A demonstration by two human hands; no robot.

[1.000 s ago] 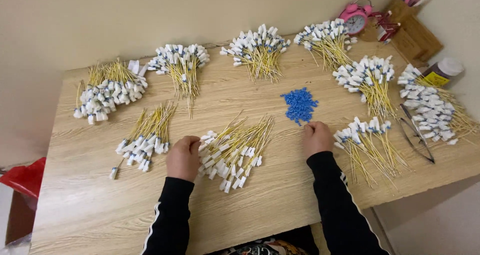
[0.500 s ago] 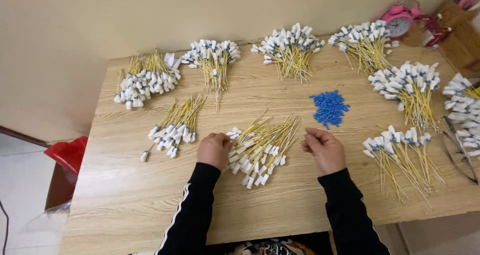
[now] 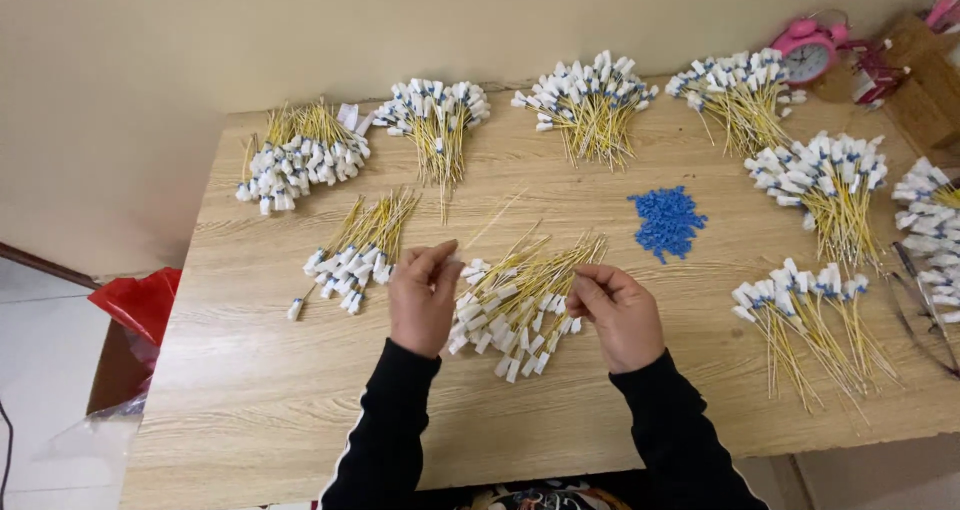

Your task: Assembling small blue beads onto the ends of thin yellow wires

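Left hand (image 3: 423,297) pinching a white-tipped yellow stick (image 3: 490,225), right hand (image 3: 618,313) on the stick pile (image 3: 520,298), wooden table (image 3: 250,400)

Light wood-grain table (image 3: 300,410). Centre pile of sticks (image 3: 515,300): yellow stems, white caps. Bundles from 9 through 12 to 3 o'clock (image 3: 590,95): same yellow stems, white caps with blue bands. Blue bead heap (image 3: 667,222) at 2 o'clock of centre pile. Pink clock (image 3: 808,50) at 1 o'clock. Red bag (image 3: 140,300) at 9 o'clock. Black sleeves (image 3: 385,440), thin white stripe.
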